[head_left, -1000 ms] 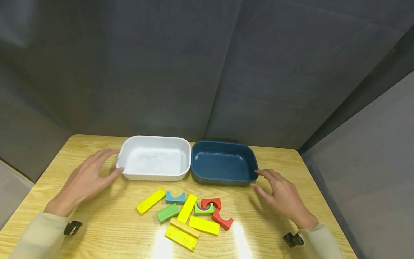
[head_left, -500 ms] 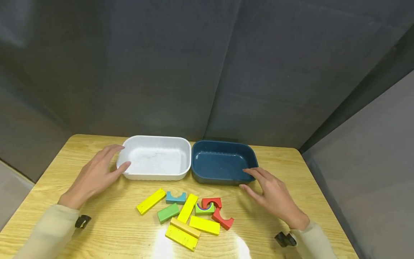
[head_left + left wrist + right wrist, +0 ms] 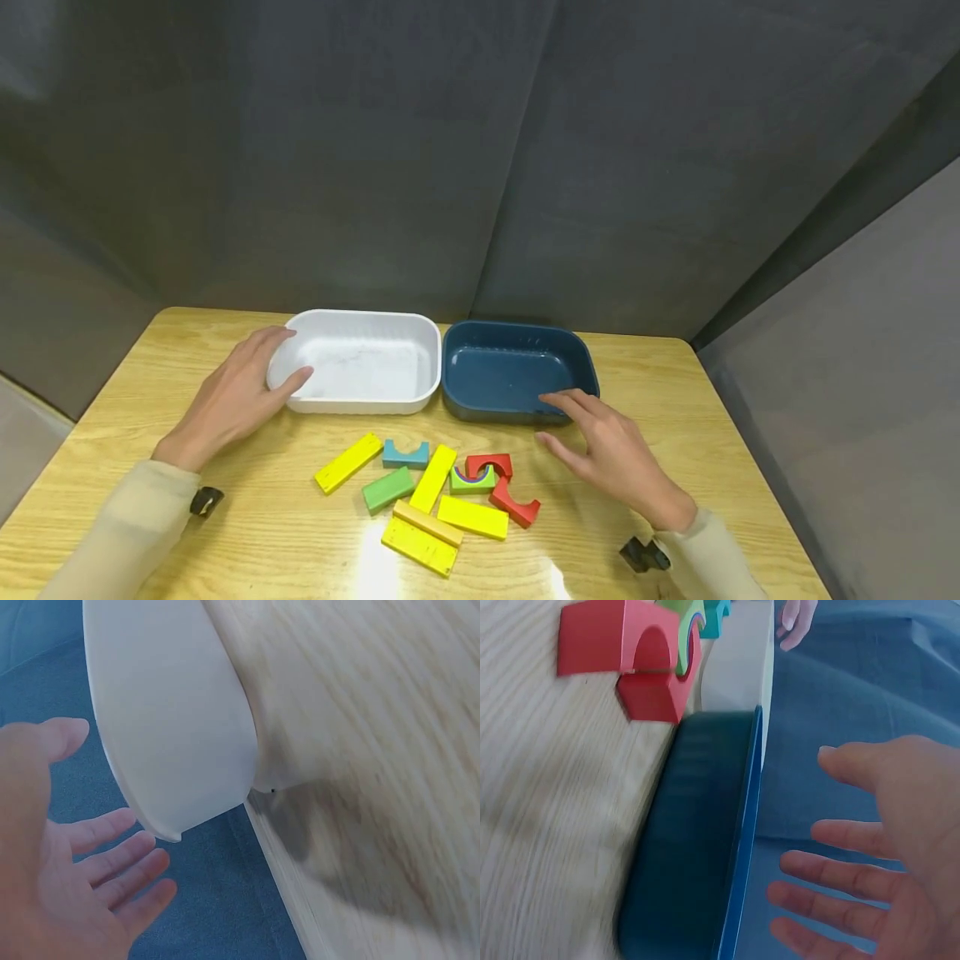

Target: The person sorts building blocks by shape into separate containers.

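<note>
Here, a white tray (image 3: 367,367) sits by the far edge of a wooden desk (image 3: 292,533), left of centre, with a dark blue tray (image 3: 502,371) just beside it on the right. A person's left hand (image 3: 236,400) is at the white tray's left end, thumb and fingers spread well apart, its grip holding nothing; whether the fingertips touch the rim, I cannot tell. The right hand (image 3: 615,454) hovers over the blue tray's near right corner, grip likewise wide and holding nothing.

Between the trays and the desk's near edge lie loose toy blocks: four flat yellow blocks (image 3: 472,517), a tan bar (image 3: 427,523) along one of them, a green block (image 3: 387,490), a blue notched block (image 3: 406,458), a light green notched block (image 3: 472,485) with a purple curve, and two red arched blocks (image 3: 513,504) at the group's right side.
</note>
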